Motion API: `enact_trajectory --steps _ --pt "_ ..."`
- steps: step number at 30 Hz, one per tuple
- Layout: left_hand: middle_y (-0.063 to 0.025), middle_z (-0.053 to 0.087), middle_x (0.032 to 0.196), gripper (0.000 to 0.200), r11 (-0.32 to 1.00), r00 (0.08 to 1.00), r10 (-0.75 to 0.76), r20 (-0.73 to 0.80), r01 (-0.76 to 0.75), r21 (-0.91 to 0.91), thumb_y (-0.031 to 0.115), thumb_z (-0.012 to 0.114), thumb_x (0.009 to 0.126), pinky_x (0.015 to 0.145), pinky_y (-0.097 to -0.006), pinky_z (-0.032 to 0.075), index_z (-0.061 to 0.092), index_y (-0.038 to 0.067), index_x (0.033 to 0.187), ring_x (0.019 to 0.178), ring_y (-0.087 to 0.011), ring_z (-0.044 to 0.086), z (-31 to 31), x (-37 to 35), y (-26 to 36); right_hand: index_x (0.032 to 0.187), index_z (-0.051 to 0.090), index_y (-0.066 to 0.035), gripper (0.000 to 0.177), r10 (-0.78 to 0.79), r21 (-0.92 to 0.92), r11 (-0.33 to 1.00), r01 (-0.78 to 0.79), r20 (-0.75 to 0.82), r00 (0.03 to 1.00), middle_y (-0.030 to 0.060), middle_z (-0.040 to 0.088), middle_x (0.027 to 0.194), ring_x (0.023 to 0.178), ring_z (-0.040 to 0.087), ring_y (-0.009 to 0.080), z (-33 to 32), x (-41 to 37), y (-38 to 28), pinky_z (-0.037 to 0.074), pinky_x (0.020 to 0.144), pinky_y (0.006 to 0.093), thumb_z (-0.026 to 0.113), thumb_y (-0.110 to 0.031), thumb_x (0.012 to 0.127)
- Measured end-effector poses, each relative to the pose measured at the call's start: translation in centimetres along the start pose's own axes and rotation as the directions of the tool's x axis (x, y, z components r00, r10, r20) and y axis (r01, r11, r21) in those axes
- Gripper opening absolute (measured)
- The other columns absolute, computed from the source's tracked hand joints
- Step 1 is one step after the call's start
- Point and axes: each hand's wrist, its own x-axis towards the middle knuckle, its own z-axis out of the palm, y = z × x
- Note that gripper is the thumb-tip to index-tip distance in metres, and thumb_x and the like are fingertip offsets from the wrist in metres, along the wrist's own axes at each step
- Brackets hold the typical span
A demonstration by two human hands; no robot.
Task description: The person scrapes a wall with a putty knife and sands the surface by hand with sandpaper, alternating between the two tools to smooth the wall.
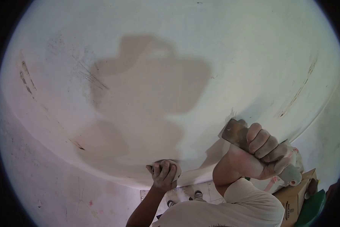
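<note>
My right hand [266,147], dusty and closed, grips a putty knife [233,133] by its pale handle, whose butt [292,175] sticks out below my fist. The worn brown blade points up and left, close to a grey smudge on the white wall [230,72]. Lower down, my left hand [164,175] has its fingers curled over a round, pale thing with a dark rim [176,168], held near the foot of the wall. My fingers cover most of that round thing, and I cannot tell its kind.
Cracks and chips [298,94] run down the wall at both sides, with dark scratches [92,77] at left. My shadow falls across its middle. At lower right are a cardboard box [291,206] and a green item [313,210]. Striped footwear [198,195] shows on the tiled floor.
</note>
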Motion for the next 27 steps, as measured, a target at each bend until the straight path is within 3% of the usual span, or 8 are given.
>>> enact_trajectory --steps 1,7,13,16,21,25,27 --pt "-0.0131 0.043 0.145 0.033 0.999 1.0 -0.028 -0.002 0.028 -0.026 0.021 0.053 0.083 0.11 -0.0641 -0.008 0.064 0.012 0.113 0.147 -0.0384 0.004 0.0 -0.2 -0.1 0.068 0.032 -0.016 0.043 0.011 -0.002 1.0 -0.011 0.011 1.0 -0.0014 0.03 0.053 0.045 0.025 0.0124 -0.1 -0.1 -0.1 0.026 0.052 0.0315 0.032 -0.042 0.102" --pt "-0.0113 0.052 0.133 0.029 1.0 1.0 -0.024 -0.002 0.024 0.01 0.024 0.054 0.082 0.11 -0.0642 0.0 0.067 0.014 0.106 0.144 -0.0399 0.014 0.1 -0.6 -0.2 0.066 0.033 -0.016 0.044 -0.033 -0.044 0.998 0.036 0.072 0.997 -0.0015 0.028 0.051 0.044 0.023 0.0123 1.4 1.1 0.7 0.024 0.05 0.0311 0.035 -0.042 0.102" --pt "-0.0105 0.056 0.127 0.028 0.999 0.999 -0.036 0.008 0.036 -0.026 0.027 0.053 0.084 0.109 -0.0668 -0.005 0.068 0.014 0.104 0.142 -0.043 0.018 0.3 -0.8 -0.3 0.061 0.027 -0.019 0.042 0.03 -0.009 1.0 -0.03 0.067 0.997 -0.0036 0.021 0.048 0.044 0.018 0.0106 1.5 1.0 0.1 0.023 0.052 0.0291 0.038 -0.032 0.099" --pt "-0.0096 0.055 0.13 0.029 0.999 1.0 -0.018 -0.021 0.018 0.036 0.03 0.05 0.087 0.108 -0.0678 -0.008 0.067 0.014 0.103 0.143 -0.0414 0.018 0.6 -0.9 -0.2 0.061 0.027 -0.019 0.042 0.028 -0.01 1.0 -0.028 0.057 0.998 -0.0036 0.021 0.048 0.044 0.018 0.0106 1.8 1.1 0.5 0.023 0.052 0.0289 0.038 -0.032 0.099" --pt "-0.0072 0.05 0.139 0.033 0.999 0.999 -0.022 -0.031 0.021 -0.025 0.034 0.045 0.091 0.108 -0.0675 -0.01 0.065 0.015 0.11 0.146 -0.0371 0.01 0.6 -1.2 -0.3 0.06 0.028 -0.019 0.042 0.018 -0.014 1.0 -0.018 0.041 0.999 -0.0035 0.021 0.048 0.044 0.018 0.0106 1.1 1.4 0.5 0.023 0.052 0.0287 0.038 -0.031 0.099" --pt "-0.0198 0.049 0.136 0.031 0.995 0.99 0.101 -0.095 -0.103 -0.013 0.025 0.048 0.091 0.106 -0.0704 -0.009 0.062 -0.001 0.102 0.142 -0.05 0.011 0.4 -0.2 -0.6 0.06 0.028 -0.018 0.042 0.015 -0.025 1.0 -0.014 0.036 0.999 -0.0035 0.021 0.048 0.044 0.018 0.0106 1.0 1.4 0.5 0.023 0.052 0.0284 0.038 -0.031 0.099" --pt "-0.0186 0.047 0.139 0.03 0.997 0.992 0.074 -0.105 -0.076 -0.013 0.023 0.047 0.091 0.106 -0.0702 -0.009 0.062 0.0 0.104 0.143 -0.0486 0.01 0.7 0.1 -0.2 0.06 0.028 -0.018 0.042 0.01 -0.031 0.999 -0.009 0.033 0.999 -0.0035 0.021 0.047 0.044 0.018 0.0106 0.8 1.5 0.5 0.023 0.052 0.0283 0.038 -0.031 0.099"
